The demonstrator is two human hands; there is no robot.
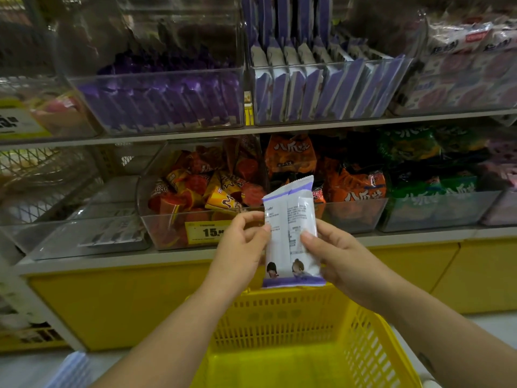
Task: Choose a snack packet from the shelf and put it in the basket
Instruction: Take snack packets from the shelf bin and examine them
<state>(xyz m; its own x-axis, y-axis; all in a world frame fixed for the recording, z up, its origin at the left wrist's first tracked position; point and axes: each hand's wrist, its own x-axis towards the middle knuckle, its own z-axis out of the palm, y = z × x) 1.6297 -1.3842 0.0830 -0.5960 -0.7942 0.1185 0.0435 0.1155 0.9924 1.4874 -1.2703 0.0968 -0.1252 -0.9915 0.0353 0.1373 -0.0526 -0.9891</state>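
- Yellow basket (279, 317) sits at 6 o'clock, below the snack packet (289, 208).
- It stands upright near centre, printed back facing, likely for reading.
- Left hand (237, 247) and right hand (335, 259) pinch its 2 sides.

Head view: forward-down, close on shelf (112, 265), basket (279, 326).
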